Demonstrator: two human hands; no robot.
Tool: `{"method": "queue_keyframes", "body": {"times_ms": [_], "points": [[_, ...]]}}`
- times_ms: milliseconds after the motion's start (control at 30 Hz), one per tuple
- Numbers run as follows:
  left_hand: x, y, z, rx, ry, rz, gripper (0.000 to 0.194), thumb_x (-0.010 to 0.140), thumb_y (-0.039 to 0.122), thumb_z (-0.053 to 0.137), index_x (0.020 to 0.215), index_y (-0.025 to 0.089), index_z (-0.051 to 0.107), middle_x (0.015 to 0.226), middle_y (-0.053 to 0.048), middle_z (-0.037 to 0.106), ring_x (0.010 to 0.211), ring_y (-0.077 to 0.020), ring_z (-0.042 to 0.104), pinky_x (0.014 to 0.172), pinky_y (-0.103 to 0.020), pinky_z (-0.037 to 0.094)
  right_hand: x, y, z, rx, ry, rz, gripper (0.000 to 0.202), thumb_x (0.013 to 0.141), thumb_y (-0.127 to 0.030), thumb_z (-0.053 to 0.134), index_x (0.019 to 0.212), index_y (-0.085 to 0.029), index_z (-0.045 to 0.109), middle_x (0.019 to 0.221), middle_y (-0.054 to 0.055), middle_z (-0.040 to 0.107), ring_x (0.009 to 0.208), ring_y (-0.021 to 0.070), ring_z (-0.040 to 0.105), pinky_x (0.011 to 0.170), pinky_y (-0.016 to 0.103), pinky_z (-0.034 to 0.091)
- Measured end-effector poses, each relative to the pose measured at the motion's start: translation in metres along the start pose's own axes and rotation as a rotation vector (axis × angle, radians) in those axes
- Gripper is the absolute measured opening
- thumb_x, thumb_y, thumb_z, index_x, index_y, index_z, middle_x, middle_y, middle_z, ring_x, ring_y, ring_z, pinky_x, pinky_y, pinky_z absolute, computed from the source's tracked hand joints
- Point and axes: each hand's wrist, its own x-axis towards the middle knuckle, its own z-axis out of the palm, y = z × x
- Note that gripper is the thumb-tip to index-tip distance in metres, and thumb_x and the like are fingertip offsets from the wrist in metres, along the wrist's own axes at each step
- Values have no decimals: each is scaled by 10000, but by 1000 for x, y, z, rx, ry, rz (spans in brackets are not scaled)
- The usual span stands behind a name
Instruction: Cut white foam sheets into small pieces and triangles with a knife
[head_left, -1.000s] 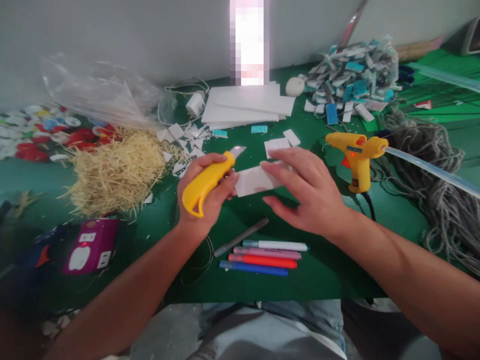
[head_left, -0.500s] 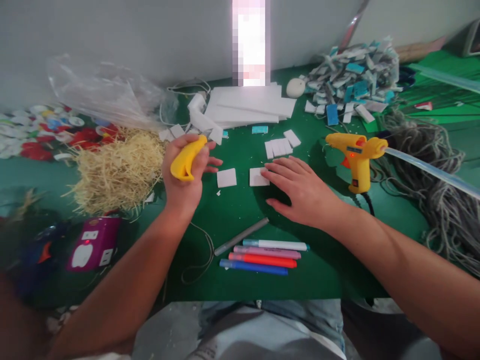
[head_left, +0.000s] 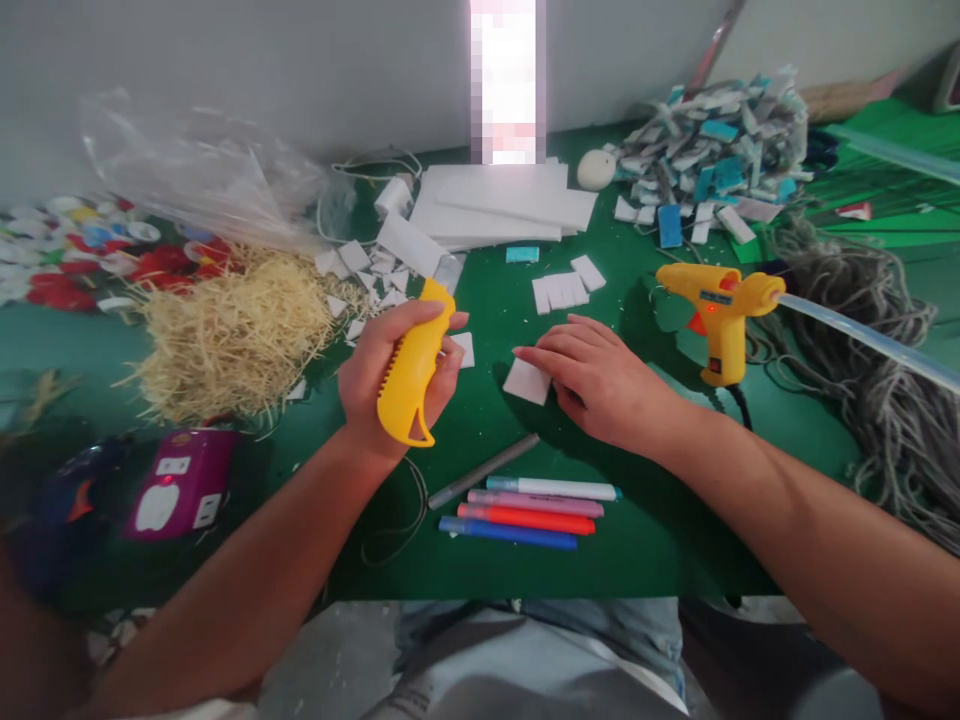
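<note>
My left hand [head_left: 397, 375] is closed round a yellow utility knife [head_left: 415, 370], its front end pointing up and away from me. A pale, blurred strip beyond the handle looks like the blade. To the right, my right hand [head_left: 600, 375] has its fingers together on a square white foam board piece [head_left: 527, 381], which lies tilted on the green table. The index fingertip rests at the far edge of that piece and the thumb is tucked low beside it. Another white piece [head_left: 463, 349] shows partly behind my left fingers.
Small white strips [head_left: 561, 292] lie beyond my right hand, with foam sheets [head_left: 495, 205] behind. A yellow glue gun [head_left: 709, 310] stands right, beside grey yarn [head_left: 855, 300]. Markers [head_left: 525, 510] lie in front. Straw [head_left: 232, 340] and a purple power socket [head_left: 180, 485] are left.
My left hand has moved right and turned the knife, so its handle shows more fully. The foam piece under my right hand has rotated and come nearer, and the right fingers have drawn together.
</note>
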Motion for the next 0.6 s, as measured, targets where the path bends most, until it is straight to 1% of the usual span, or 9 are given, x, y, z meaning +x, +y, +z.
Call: {"method": "queue_keyframes", "body": {"times_ms": [67,100,133,200,267,333,400,467,600], "points": [[0,-2,2,-84,88,96,264,1042,419,680,1246,259,629,1140,-57,755,979,-229,824,793,-313,714,0,2,1,-11,33,-7,410,976,-124,503,1312,-129,740,1059,152,784,1044,284,699,973,509,590],[1,-3,3,-121,140,142,251,1019,378,721,1226,252,652,1104,-41,762,940,-218,829,759,-288,711,-1,2,1,-13,52,-17,387,985,-147,511,1288,-127,751,1048,155,782,1041,287,698,946,494,598],[1,-3,3,-137,147,166,250,1010,345,736,1231,254,663,1101,-30,764,936,-211,831,749,-273,709,-1,3,0,-13,65,-31,386,975,-149,520,1281,-131,754,1097,163,784,1090,296,696,964,498,595],[1,-2,4,-142,140,163,254,1007,303,740,1251,272,673,1122,-25,764,950,-216,833,749,-283,713,-2,3,0,8,69,-67,454,920,-106,525,1319,-147,738,1303,172,762,1263,309,662,1086,538,549],[1,1,4,-135,123,136,258,1015,307,734,1265,306,670,1146,-25,763,964,-231,831,750,-320,723,-2,3,-1,47,24,-96,558,880,-65,515,1402,-147,694,1467,158,705,1394,302,606,1196,565,474],[0,3,3,-122,102,123,255,1027,342,721,1274,327,662,1141,-28,767,955,-239,830,742,-353,731,-2,2,-1,79,-51,-118,615,883,-40,493,1469,-143,649,1495,136,699,1428,279,594,1242,561,431],[0,4,2,-118,99,127,251,1031,369,713,1272,328,658,1118,-30,769,941,-240,829,725,-360,731,0,2,0,91,-110,-162,625,893,-21,465,1478,-148,643,1468,110,723,1427,263,600,1258,552,414],[0,4,1,-118,93,124,241,1033,356,710,1266,319,662,1133,-33,767,943,-237,830,736,-360,728,1,1,1,84,-120,-201,583,913,-29,454,1439,-151,674,1421,102,751,1402,261,619,1254,547,420],[0,5,0,-113,82,118,251,1034,314,709,1282,314,664,1159,-30,771,961,-221,827,775,-349,721,1,0,0,15,-29,-169,400,985,-210,543,1324,-139,743,1202,151,799,1201,282,708,1167,538,507]]}}
